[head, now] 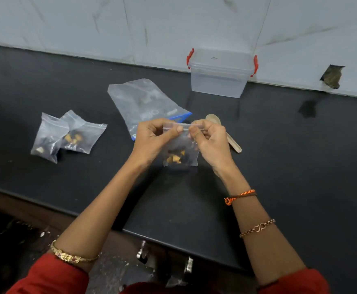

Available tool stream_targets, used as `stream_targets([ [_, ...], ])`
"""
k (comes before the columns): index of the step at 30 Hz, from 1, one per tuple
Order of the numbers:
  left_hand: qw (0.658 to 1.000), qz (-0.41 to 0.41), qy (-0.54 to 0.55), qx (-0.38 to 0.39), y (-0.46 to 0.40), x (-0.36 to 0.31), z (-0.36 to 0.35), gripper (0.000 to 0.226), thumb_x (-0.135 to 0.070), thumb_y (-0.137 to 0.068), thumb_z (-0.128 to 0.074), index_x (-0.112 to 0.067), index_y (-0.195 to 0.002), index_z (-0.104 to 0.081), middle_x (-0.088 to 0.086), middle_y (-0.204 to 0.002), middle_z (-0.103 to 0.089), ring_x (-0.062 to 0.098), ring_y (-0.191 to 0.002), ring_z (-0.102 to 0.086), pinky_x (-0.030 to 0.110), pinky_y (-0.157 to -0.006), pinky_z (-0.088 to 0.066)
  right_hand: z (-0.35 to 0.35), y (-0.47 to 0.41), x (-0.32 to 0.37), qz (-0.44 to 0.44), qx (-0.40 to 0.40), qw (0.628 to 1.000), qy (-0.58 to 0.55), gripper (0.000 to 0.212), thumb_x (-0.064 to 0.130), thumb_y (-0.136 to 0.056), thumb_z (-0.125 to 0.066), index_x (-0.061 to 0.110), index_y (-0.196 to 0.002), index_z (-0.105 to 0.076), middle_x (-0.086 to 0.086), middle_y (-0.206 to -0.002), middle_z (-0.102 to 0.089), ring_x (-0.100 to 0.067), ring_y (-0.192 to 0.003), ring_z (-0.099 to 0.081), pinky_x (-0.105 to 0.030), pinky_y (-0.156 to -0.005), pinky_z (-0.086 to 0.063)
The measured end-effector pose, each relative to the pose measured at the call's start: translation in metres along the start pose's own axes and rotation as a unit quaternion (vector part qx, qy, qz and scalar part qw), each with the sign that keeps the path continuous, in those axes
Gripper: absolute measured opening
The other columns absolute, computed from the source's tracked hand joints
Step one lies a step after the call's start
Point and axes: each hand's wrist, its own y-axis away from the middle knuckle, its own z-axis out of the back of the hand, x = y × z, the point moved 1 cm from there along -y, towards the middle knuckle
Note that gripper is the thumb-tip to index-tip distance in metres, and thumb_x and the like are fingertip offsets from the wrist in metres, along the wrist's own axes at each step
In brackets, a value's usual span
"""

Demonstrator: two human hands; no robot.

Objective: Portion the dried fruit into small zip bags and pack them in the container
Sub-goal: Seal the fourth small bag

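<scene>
Over dark counter (279, 155), near spoon (232, 141): small zip bag (181, 153) of dried fruit (175, 158), top strip pinched between left hand (152, 139) and right hand (211, 143), closed container (221, 73) behind.

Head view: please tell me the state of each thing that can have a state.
small zip bag: holds fruit, both hands pinch its zip strip
left hand: pinching the strip
right hand: pinching the strip
two filled small bags: lying on the counter
large zip bag: lying flat, nearly empty
container: lid on
spoon: lying on the counter
</scene>
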Motion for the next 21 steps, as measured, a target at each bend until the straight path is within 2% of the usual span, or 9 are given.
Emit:
stream_targets([
  [3,0.997,0.003,0.031,-0.066,0.002,-0.008,0.037,0.013,-0.004,-0.072,-0.071,-0.015,-0.064,-0.072,-0.002,-0.063,-0.070,0.012,-0.063,-0.067,0.023,-0.060,-0.055,-0.033,-0.004,0.011,0.022,-0.020,0.999,-0.021,0.020,0.005,-0.084,-0.064,0.019,-0.070,-0.061,-0.001,-0.069,-0.063,-0.011,-0.066,-0.062,-0.022,-0.064,-0.051],
  [6,0.994,-0.016,0.027,-0.102,0.005,-0.019,0.086,0.008,-0.011,-0.065,-0.072,-0.017,-0.060,-0.071,-0.005,-0.058,-0.068,0.005,-0.056,-0.064,0.018,-0.054,-0.051,-0.080,-0.009,0.023,0.009,-0.014,0.997,-0.071,0.019,0.004,-0.082,-0.066,0.016,-0.068,-0.061,0.002,-0.064,-0.064,-0.004,-0.059,-0.061,-0.016,-0.055,-0.049],
  [8,0.992,-0.021,0.010,-0.125,0.010,-0.022,0.116,0.012,-0.004,-0.072,-0.070,-0.014,-0.065,-0.069,-0.008,-0.056,-0.067,0.001,-0.054,-0.062,0.014,-0.052,-0.048,-0.111,-0.011,0.027,-0.006,0.020,0.995,-0.096,0.021,0.004,-0.082,-0.065,0.018,-0.068,-0.062,0.007,-0.060,-0.064,-0.002,-0.056,-0.061,-0.016,-0.052,-0.049],
  [11,0.987,-0.011,-0.030,-0.155,0.018,-0.027,0.169,0.014,-0.001,-0.080,-0.066,-0.010,-0.070,-0.067,-0.006,-0.056,-0.067,0.003,-0.053,-0.062,0.016,-0.049,-0.048,-0.160,-0.018,0.031,-0.018,0.071,0.995,-0.071,0.019,0.003,-0.085,-0.063,0.017,-0.072,-0.063,0.004,-0.063,-0.064,-0.002,-0.054,-0.060,-0.015,-0.046,-0.046],
  [15,0.982,0.021,-0.101,-0.158,0.026,-0.018,0.215,0.018,-0.009,-0.081,-0.068,-0.010,-0.063,-0.067,0.007,-0.060,-0.067,0.016,-0.054,-0.063,0.024,-0.048,-0.049,-0.202,-0.025,0.023,-0.038,0.104,0.994,0.013,0.020,0.005,-0.086,-0.062,0.021,-0.074,-0.064,0.004,-0.067,-0.064,-0.007,-0.063,-0.062,-0.022,-0.054,-0.050],
  [18,0.977,0.048,-0.123,-0.170,0.024,-0.003,0.232,0.019,-0.015,-0.081,-0.070,-0.011,-0.062,-0.067,0.013,-0.064,-0.067,0.023,-0.056,-0.061,0.032,-0.054,-0.050,-0.224,-0.029,0.011,-0.035,0.047,0.994,0.090,0.018,0.009,-0.083,-0.066,0.022,-0.072,-0.065,0.005,-0.069,-0.066,-0.014,-0.071,-0.065,-0.034,-0.067,-0.054],
  [21,0.969,0.069,-0.144,-0.187,0.015,0.007,0.240,0.022,-0.016,-0.083,-0.069,-0.016,-0.061,-0.065,0.001,-0.058,-0.065,0.013,-0.052,-0.057,0.023,-0.049,-0.047,-0.242,-0.032,0.008,-0.022,-0.019,0.988,0.152,0.005,0.014,-0.083,-0.066,0.013,-0.081,-0.070,0.006,-0.070,-0.065,-0.018,-0.078,-0.067,-0.040,-0.078,-0.054],
])
